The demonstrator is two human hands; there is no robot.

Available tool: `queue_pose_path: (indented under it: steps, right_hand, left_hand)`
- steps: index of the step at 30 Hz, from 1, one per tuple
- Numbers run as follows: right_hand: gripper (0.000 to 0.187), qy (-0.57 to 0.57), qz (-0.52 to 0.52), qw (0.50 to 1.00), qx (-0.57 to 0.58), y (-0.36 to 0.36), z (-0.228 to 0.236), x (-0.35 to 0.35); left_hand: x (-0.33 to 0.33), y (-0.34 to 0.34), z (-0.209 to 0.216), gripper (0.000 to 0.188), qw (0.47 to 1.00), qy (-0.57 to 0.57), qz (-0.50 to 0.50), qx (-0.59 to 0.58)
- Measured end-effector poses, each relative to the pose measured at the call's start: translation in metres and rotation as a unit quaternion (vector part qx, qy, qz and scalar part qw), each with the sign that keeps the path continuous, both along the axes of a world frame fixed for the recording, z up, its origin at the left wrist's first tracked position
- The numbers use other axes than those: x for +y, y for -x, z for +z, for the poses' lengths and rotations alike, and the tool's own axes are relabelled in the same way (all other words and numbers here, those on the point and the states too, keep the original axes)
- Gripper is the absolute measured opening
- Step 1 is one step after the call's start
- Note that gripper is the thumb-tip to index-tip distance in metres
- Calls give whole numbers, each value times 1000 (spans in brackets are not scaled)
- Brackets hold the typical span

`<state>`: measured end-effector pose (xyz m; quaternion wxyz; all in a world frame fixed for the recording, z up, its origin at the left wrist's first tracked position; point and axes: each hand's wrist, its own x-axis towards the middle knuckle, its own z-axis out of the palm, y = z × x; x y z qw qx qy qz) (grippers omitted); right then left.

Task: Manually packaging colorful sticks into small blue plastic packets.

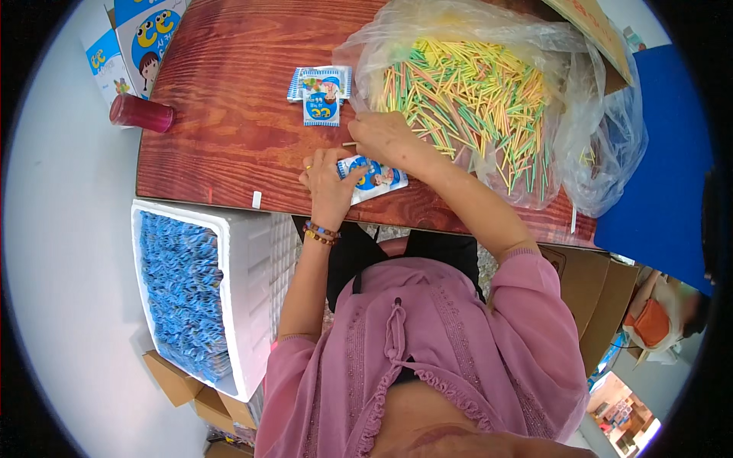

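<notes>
My left hand (328,182) is at the near edge of the table, its thumb over one end of a small blue and white packet (388,179) and its fingers curled beside it. Just above the packet, my right hand (385,137) is closed, and a short pale stick end (350,144) pokes out from its fingertips. Farther off lies a small pile of similar packets (321,111). To the right, a clear plastic bag (366,53) spreads open, heaped with thin yellow, green and pink sticks (473,91).
A white foam box (248,305) full of blue packets stands left below the table (237,84). A red cylindrical container (143,113) lies at the table's left edge, beside printed cartons (145,53). Cardboard boxes (588,294) stand at lower right. Another person (660,313) is at far right.
</notes>
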<state>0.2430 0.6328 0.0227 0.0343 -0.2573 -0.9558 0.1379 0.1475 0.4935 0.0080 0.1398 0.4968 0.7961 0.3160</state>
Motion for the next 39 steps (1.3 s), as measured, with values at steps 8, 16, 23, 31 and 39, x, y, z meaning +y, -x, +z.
queue_pose_path:
  steps: [8, 16, 23, 31, 39]
  right_hand:
    - [18, 60, -225, 973, 10, -75, 28, 33]
    - [34, 226, -162, 934, 226, -77, 1, -3]
    - [27, 241, -133, 923, 270, -55, 6, -4]
    - [7, 425, -144, 832, 326, -62, -8, -4]
    - [9, 13, -72, 879, 472, -55, -5, -9]
  left_hand:
    - [4, -2, -11, 13, 986, -164, 11, 26]
    - [9, 4, -10, 10, 977, -187, -38, 94]
    - [15, 12, 8, 11, 956, -243, -44, 157]
    - [16, 11, 9, 11, 945, -150, 25, -289]
    - [16, 11, 14, 5, 968, -243, 10, -56]
